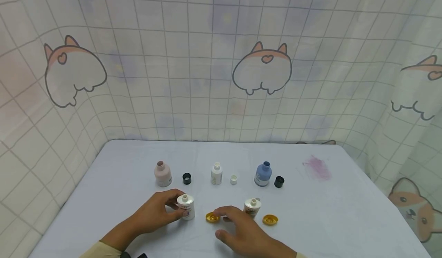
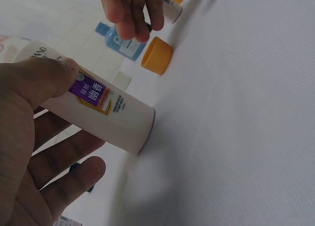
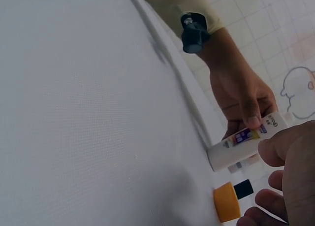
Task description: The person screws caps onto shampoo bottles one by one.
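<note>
My left hand (image 1: 157,212) grips a white bottle (image 1: 188,212) without its cap, thumb across the front and fingers behind. In the left wrist view the bottle (image 2: 115,115) shows a purple and orange label and leans in the picture, its base by the white cloth. Just right of it lies a yellow cap (image 1: 212,218), hollow side up. Over the cap's right side reaches my right hand (image 1: 245,229), fingers loosely bent and holding nothing, index fingertip at the rim. Beyond that hand stands a second uncapped white bottle (image 1: 251,207), partly hidden, with another yellow cap (image 1: 270,220) beside it.
Farther back stand an uncapped pink bottle (image 1: 163,175), a small white bottle (image 1: 216,175) and a blue bottle (image 1: 263,175). Beside them lie a black cap (image 1: 187,179), a white cap (image 1: 233,179) and another black cap (image 1: 279,182). A pinkish stain (image 1: 318,168) marks the cloth.
</note>
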Motion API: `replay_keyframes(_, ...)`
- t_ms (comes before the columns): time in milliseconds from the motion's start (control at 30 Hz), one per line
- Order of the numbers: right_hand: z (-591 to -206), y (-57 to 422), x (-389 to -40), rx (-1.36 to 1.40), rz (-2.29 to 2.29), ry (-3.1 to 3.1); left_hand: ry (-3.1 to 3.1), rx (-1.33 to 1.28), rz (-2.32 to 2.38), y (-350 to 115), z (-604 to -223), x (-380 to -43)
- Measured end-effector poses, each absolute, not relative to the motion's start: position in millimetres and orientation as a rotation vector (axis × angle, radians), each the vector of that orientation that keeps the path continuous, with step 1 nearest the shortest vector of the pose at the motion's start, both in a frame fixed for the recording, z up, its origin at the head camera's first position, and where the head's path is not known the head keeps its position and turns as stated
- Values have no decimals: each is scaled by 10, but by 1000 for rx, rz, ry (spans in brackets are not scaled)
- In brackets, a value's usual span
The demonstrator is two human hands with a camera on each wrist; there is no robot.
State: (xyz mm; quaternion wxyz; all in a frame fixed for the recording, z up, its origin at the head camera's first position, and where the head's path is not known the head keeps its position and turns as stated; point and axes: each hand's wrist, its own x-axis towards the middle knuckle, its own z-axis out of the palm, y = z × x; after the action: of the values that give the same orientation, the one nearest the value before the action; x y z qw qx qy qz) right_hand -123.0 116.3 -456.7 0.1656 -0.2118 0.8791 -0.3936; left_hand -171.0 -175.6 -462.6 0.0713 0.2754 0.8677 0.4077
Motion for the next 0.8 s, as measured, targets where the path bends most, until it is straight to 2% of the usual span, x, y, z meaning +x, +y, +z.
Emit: replay_keyframes(800, -4752, 944, -1368, -556, -1061, 2697, 2601, 852, 1266, -1758, -4648, -1705)
